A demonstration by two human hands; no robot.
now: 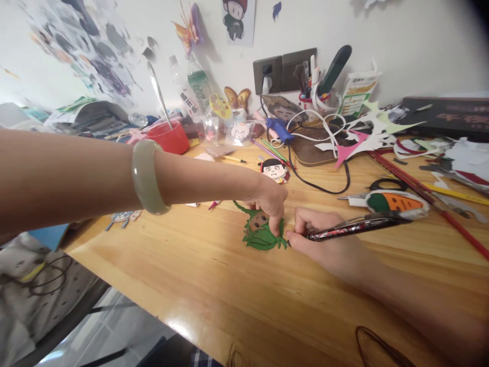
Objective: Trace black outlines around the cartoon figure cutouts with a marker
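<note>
The right hand [331, 255] gripped a slim black patterned pen [355, 228] against a flat green leafy-haired figure [263, 239], inward of the wooden tabletop [206, 275]'s near edge. The left hand [270, 199] pressed the figure, pinch unclear. Colouring looked done to me; edging perhaps remained.

A red cup [173, 140] sits at the back of the desk [206, 300] with a long, shiny stick [157, 92] poking up, and near it is a bottle with a green label [198, 84]. A blue tool [280, 130], maybe a glue gun, lies near cut-up paper [353, 145], and black scissors [384, 179] lie by an orange carrot cutout [401, 202]. On the wall, a butterfly [187, 34] hangs beside blurry pictures [100, 48].
</note>
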